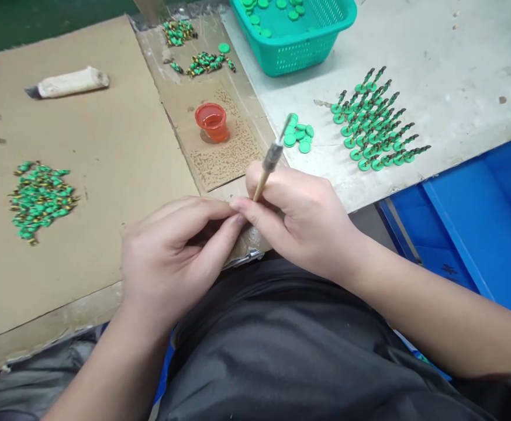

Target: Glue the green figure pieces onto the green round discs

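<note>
My right hand [303, 216] is closed round a thin wooden-handled tool [262, 184]. The tool's grey wrapped collar and slim metal end point up and away from me. My left hand [179, 251] is pinched shut, its thumb and forefinger meeting my right fingertips at the table's near edge. Whatever lies between the left fingertips is hidden. Beyond the hands stands a small red cup [212, 121] with liquid in it. Loose green discs [299, 135] lie just past the tool's tip. To their right, rows of small dark-and-green figures [376, 126] stand on green discs.
A pile of small green-and-yellow pieces [42, 199] lies on the cardboard [106, 158] at left. Behind it rests a cloth-wrapped tool [71, 83]. More small pieces [205, 63] are at the back, beside a green basket [299, 49] of discs. Blue bins [479, 204] sit at right.
</note>
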A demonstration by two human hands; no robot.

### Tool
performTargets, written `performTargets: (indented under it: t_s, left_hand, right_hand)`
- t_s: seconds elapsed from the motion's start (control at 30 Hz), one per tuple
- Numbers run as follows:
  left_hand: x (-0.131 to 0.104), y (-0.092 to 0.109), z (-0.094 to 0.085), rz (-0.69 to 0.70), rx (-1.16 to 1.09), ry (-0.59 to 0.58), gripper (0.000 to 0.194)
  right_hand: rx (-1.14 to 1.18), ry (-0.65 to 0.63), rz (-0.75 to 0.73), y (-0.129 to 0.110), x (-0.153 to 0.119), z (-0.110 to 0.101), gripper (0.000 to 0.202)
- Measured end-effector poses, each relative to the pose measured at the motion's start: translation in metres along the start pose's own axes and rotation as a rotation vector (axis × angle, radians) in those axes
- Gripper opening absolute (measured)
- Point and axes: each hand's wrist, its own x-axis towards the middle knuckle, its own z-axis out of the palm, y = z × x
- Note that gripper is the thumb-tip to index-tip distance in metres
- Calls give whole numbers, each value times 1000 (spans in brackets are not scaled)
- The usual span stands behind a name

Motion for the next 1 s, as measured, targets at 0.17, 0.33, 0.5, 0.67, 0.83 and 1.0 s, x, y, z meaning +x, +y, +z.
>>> performTargets:
  t_s: [0.17,0.33,0.5,0.67,0.83,1.0]
  left_hand:
    - [0,0,-1,14,-33,-16,6]
    - [2,0,0,-11,-30,1,5]
    - [1,-1,0,17,-9,1,5]
    - [0,-1,1,-1,-15,7,5]
    - [-2,-2,3,-15,9,18,4]
    - [-2,-3,1,-25,26,32,4]
  right_hand:
    - [24,-17,49,3,6,3,21]
    - [87,66,92,13,6,-9,33]
    - [4,-19,23,22,3,-20,39]
    - [59,-109,-6,19,6,-16,38]
    - [94,-104,-69,19,11,-7,37]
    - [112,-144,-32,24,14,-6,35]
